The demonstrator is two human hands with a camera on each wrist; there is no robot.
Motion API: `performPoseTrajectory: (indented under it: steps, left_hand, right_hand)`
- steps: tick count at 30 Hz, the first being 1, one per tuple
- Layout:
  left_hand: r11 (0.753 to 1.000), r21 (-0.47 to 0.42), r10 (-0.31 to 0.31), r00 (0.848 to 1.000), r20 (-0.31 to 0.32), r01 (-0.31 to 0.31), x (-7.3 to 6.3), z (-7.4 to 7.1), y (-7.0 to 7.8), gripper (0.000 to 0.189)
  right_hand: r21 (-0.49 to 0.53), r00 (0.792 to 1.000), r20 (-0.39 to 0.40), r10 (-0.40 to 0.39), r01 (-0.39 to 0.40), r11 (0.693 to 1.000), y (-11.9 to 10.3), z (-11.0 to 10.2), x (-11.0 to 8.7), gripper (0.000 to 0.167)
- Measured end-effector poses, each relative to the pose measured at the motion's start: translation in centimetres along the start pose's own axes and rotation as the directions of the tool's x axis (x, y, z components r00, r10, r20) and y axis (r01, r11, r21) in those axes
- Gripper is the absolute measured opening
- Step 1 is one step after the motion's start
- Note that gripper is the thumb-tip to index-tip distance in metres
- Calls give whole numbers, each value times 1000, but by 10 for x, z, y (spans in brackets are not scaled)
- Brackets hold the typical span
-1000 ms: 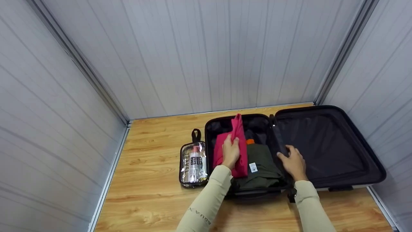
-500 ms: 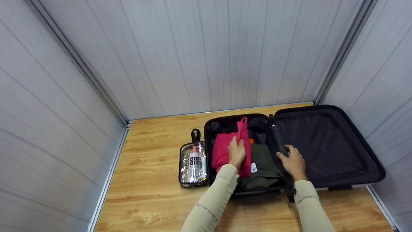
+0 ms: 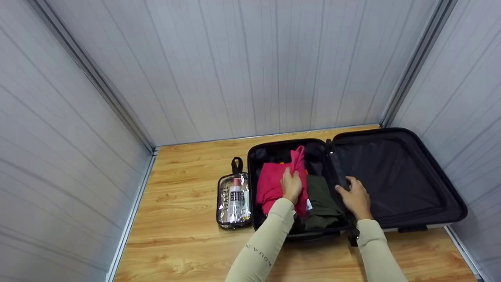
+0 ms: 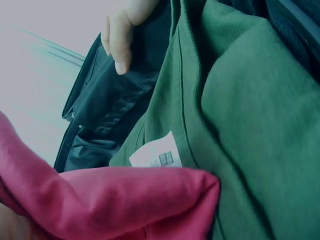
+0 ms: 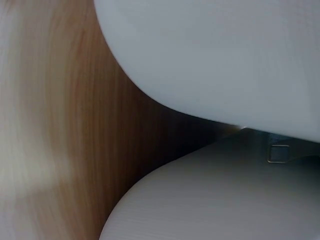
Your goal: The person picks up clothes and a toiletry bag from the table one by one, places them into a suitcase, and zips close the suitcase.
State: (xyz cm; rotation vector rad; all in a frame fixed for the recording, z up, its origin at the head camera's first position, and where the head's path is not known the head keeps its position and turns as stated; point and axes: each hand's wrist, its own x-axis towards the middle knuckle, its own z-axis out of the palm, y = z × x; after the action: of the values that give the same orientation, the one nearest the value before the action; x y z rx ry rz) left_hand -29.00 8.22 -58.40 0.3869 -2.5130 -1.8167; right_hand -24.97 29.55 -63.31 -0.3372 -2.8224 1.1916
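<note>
In the head view my left hand (image 3: pixel 291 187) grips a bunched part of a bright pink garment (image 3: pixel 270 182) over the left half of an open black-lined suitcase (image 3: pixel 260 148). The garment's narrow upper end sticks up past my fingers. Under and beside it lies a dark green garment (image 3: pixel 323 201) with a white label (image 4: pixel 157 152), plain in the left wrist view. My right hand (image 3: pixel 357 199) rests on the suitcase's middle edge, its fingers loosely bent and thumb apart. The right wrist view shows only the suitcase's pale outer shells (image 5: pixel 220 55), not that hand.
A clear toiletry pouch (image 3: pixel 234 199) with bottles stands against the suitcase's left side. The opened lid (image 3: pixel 391 180) lies flat at the right, near the wall. Wooden floor (image 3: pixel 180 196) stretches to the left, with pale panel walls (image 3: pixel 235 70) around.
My left hand has moved to the right and slightly down, drawing the pink garment across part of the green one and its label. My right hand stays in place.
</note>
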Motion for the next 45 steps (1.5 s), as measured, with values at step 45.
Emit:
performPoseTrajectory:
  steps: [45]
  left_hand:
    - [930, 350, -110, 817, 566, -117, -25, 37, -5, 40]
  right_hand:
    - [-14, 999, -32, 5, -6, 1000, 4, -1, 3, 65]
